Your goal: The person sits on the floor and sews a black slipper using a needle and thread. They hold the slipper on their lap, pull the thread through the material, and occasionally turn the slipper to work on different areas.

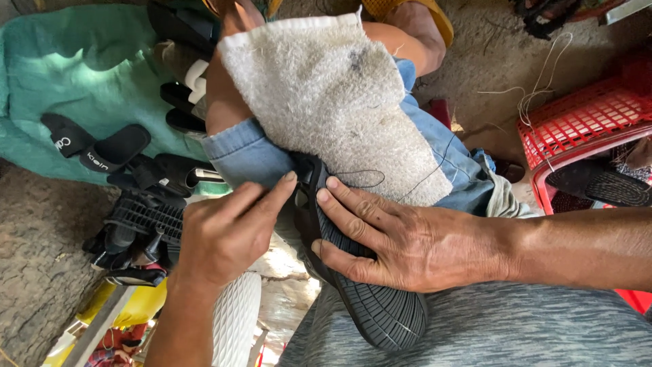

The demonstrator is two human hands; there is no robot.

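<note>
Head view: black sandal (370,299) wedged sole-up on the lap against a knee padded with a grubby white towel (326,102), probably so it stays put. Ribbed tread, worn-looking, thin black thread (363,178) looping off the edge. Right hand (401,245) clamping it, fingers spread over the sole. Left hand (227,234) pinching at the rim. More black sandals (129,183) piled left, red basket (584,122) right.
</note>
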